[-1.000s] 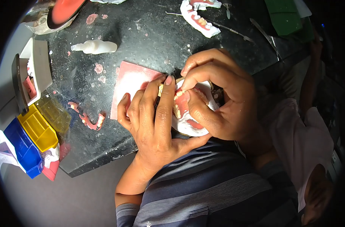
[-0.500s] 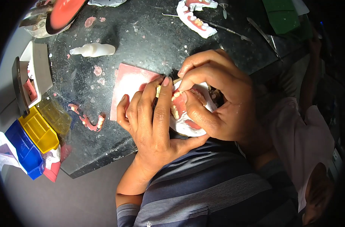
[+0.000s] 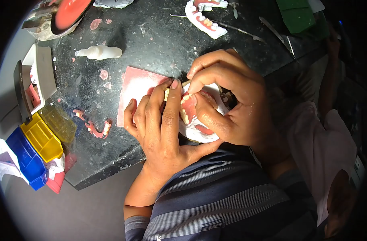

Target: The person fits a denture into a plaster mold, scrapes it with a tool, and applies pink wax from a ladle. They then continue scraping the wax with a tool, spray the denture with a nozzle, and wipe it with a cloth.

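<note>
A white plaster dental model (image 3: 211, 135) with a pink wax base and a row of cream teeth (image 3: 185, 116) lies between my hands, over the table's near edge. My left hand (image 3: 161, 124) steadies it, fingers along its left side and thumb under its near rim. My right hand (image 3: 231, 100) pinches at the upper end of the tooth row with thumb and index finger; what sits between the fingertips is too small to make out. A pink wax sheet (image 3: 141, 82) lies flat beneath the fingers of my left hand.
Around the dark table (image 3: 87, 160) are a white bottle (image 3: 99, 52), another dental model (image 3: 199, 21), metal tools (image 3: 239, 30), a pink partial denture (image 3: 97, 131), a red-filled pan (image 3: 71, 14), a white box (image 3: 47, 76) and yellow (image 3: 41, 136) and blue trays (image 3: 26, 156). A person in light clothing (image 3: 324, 140) is at right.
Both hands and the model have shifted very slightly up and left. The right hand's pinch stays at the teeth.
</note>
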Available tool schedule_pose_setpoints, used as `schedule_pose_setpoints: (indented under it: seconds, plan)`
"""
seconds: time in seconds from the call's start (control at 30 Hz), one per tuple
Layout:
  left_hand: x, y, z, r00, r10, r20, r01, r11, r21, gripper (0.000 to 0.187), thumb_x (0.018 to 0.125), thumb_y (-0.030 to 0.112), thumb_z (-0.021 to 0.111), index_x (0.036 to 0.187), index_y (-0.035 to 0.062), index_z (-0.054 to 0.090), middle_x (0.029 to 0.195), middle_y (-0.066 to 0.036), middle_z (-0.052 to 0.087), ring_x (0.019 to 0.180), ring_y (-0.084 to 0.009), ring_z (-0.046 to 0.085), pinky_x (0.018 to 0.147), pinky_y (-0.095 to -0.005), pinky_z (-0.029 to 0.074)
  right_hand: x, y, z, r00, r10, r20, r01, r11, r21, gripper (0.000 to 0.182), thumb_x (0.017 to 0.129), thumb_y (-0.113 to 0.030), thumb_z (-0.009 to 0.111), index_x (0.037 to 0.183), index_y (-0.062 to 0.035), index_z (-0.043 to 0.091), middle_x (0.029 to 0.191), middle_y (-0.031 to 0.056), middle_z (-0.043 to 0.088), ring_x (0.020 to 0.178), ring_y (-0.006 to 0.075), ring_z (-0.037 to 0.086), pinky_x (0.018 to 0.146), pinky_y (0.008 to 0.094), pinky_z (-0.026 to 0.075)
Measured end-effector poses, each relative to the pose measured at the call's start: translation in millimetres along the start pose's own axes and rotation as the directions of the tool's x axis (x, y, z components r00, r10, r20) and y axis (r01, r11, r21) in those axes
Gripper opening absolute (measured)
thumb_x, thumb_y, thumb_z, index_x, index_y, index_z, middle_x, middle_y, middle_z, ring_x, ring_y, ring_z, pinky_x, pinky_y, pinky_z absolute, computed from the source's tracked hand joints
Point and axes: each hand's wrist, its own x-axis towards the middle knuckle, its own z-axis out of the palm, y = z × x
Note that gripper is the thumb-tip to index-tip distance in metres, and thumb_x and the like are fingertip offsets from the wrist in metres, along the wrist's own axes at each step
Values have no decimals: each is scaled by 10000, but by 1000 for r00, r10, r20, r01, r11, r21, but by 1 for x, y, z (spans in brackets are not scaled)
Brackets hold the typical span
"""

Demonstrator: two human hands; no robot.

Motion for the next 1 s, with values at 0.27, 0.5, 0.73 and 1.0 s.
schedule_pose_setpoints:
  seconds: [0.27, 0.5, 0.73, 1.0]
  plan:
    - [0, -2, 0, 1000, 1, 10, -1, 1000, -7, 1147, 595, 691, 909, 1433, -33, 609, 1413, -174, 639, 1317, -343, 557, 1148, -536, 328, 0, -1, 2, 1000, 3, -5, -3, 1000, -5, 189, 783, 27, 770, 949, -44, 716, 1058, 126, 716, 978, 245, 667, 844, 353, 537]
    - [0, -2, 0, 1000, 4, 7, -4, 1000, -7, 1147, 613, 713, 892, 1434, -36, 608, 1414, -175, 638, 1321, -342, 553, 1149, -539, 327, 0, 1, 4, 1000, -12, -22, 12, 1000, -9, 195, 775, 23, 780, 945, -44, 711, 1057, 130, 714, 979, 249, 668, 844, 348, 534]
    - [0, -2, 0, 1000, 13, 5, -13, 1000, -5, 1190, 611, 778, 865, 1436, -38, 606, 1416, -177, 633, 1319, -346, 549, 1152, -543, 325, 0, 1, 3, 1000, -24, -1, 24, 1000, -5, 201, 771, 20, 788, 944, -40, 705, 1054, 130, 711, 977, 251, 666, 844, 350, 535]
    - [1, -1, 0, 1000, 11, -9, -11, 1000, 4, 1186, 605, 771, 874, 1436, -32, 607, 1412, -176, 633, 1312, -347, 549, 1151, -536, 328, 0, 2, 5, 999, -34, -18, 34, 999, 9, 193, 770, 21, 784, 935, -40, 704, 1082, 131, 706, 991, 253, 664, 842, 354, 538]
